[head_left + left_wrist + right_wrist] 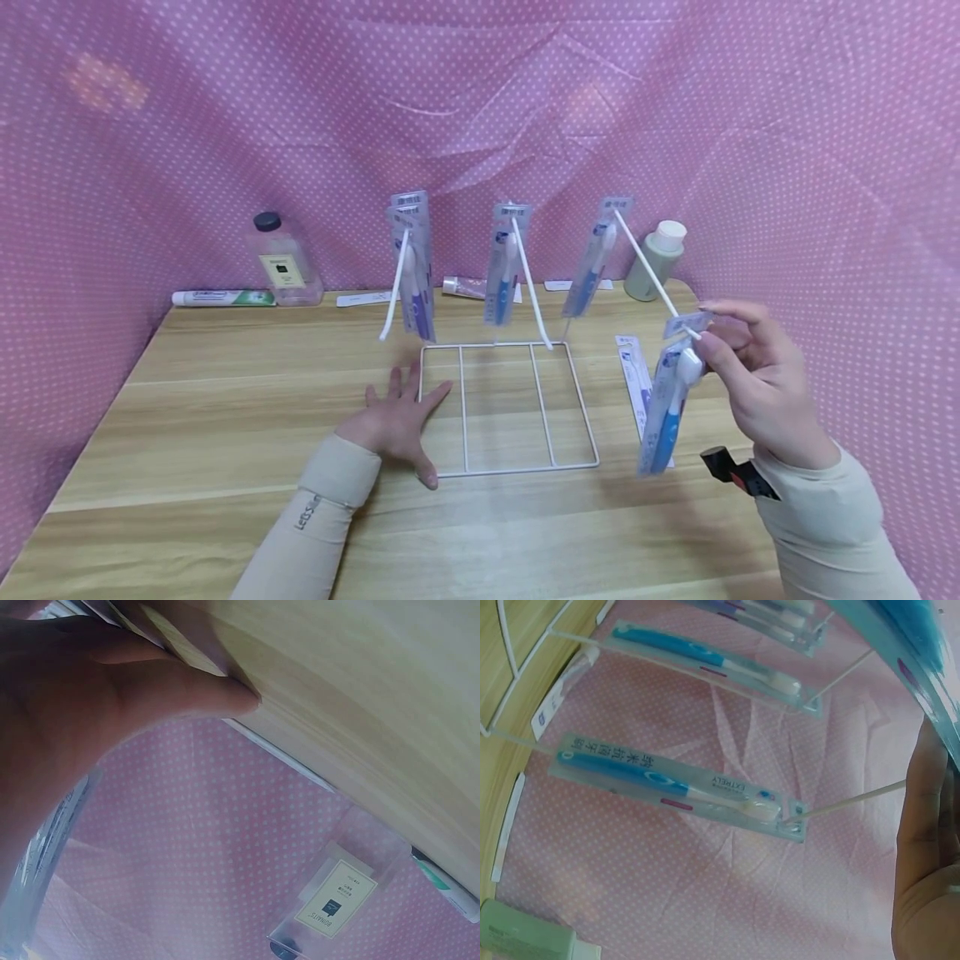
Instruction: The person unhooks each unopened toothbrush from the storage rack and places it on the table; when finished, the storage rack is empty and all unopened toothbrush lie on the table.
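Note:
My right hand (pixel 767 379) pinches the top of a packaged blue toothbrush (pixel 670 408) at the tip of the right hook (pixel 648 271) of a white wire rack. That pack overlaps the hook's end and hangs down below the fingers. Farther back on the same hook hangs another packaged blue toothbrush (pixel 667 787). The middle hook (pixel 531 283) bears a packaged blue toothbrush (pixel 504 265); several packs, a purple one (pixel 417 287) in front, hang from the left hook (pixel 395 287). My left hand (pixel 396 417) lies with spread fingers on the table at the left side of the rack base (pixel 517 472).
Beside the rack base lies a packaged toothbrush (pixel 634 375) on the wooden table (pixel 225 467). Along the back stand a clear bottle (pixel 288 267) with black cap and a green bottle (pixel 654 262), with toothpaste tubes (pixel 225 297) (pixel 465 287) lying between and beside. A pink dotted cloth (pixel 480 100) hangs behind.

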A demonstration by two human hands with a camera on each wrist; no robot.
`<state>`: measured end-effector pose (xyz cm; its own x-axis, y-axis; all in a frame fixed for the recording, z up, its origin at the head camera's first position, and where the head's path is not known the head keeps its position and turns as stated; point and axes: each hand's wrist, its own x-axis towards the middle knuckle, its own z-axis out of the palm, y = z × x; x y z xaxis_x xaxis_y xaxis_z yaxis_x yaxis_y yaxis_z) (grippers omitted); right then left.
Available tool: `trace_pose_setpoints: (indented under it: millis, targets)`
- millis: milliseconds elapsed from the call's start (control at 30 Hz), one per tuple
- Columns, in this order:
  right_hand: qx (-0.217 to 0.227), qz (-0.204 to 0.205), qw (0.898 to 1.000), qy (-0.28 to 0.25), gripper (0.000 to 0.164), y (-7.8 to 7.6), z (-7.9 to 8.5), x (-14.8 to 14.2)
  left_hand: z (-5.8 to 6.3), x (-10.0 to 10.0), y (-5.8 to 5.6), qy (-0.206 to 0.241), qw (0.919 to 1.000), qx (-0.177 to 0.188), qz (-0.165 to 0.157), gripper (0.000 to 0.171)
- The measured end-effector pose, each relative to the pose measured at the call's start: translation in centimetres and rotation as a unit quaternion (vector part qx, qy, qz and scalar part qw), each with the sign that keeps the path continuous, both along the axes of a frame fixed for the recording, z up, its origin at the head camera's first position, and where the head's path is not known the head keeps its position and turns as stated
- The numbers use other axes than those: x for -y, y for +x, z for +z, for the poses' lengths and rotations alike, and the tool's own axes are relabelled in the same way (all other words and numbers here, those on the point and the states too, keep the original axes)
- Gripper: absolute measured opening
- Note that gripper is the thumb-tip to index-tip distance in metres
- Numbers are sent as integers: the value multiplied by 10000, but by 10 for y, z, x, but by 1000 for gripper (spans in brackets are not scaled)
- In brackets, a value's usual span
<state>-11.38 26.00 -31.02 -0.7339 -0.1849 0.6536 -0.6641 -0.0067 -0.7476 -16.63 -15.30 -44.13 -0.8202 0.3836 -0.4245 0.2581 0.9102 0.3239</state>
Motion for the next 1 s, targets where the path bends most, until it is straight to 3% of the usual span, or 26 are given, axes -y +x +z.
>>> trace_pose_setpoints:
  millis: [433,600,700,800,900,1000]
  targets:
    - [104,530,9955,-777,38,7,9,-6,1,-2,-2,-41,10000,83,-7,152]
    - [262,639,9945,-784,41,12,9,-23,-6,-1,-4,8,10000,68,4,158]
    - [584,423,9959,-554,43,10,7,-35,-9,1,-5,52,10000,54,4,160]
    - [1166,-170,9930,-13,43,3,4,-48,-5,1,-4,105,9999,78,17,158]
    - [1798,-843,9773,731,40,-10,-4,-64,1,1,-1,136,9998,149,39,155]
    - [2279,-1067,9603,1201,39,-27,-16,-81,1,0,0,167,9998,132,35,152]
